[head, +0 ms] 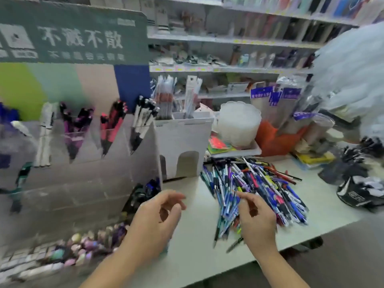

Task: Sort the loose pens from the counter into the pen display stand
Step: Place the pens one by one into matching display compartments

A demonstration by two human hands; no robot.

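Note:
A heap of loose pens (259,183), mostly blue, with some red, black and white, lies on the white counter (193,242) to the right. The tiered grey pen display stand (83,179) fills the left side, with clear slots holding white, purple, red-black and white-black pens along its top row. My left hand (158,221) hovers beside the stand's right edge, fingers curled and apart, holding nothing. My right hand (255,219) hangs over the near edge of the pen heap, fingers loosely bent, with nothing visibly gripped.
A white cardboard holder (185,146) stands behind the stand. Stacked clear plastic lids (239,123), an orange bag (274,140) and black bags (361,183) crowd the back right. A person in a white sleeve (353,80) is at the right. Small erasers (83,246) fill the stand's bottom row.

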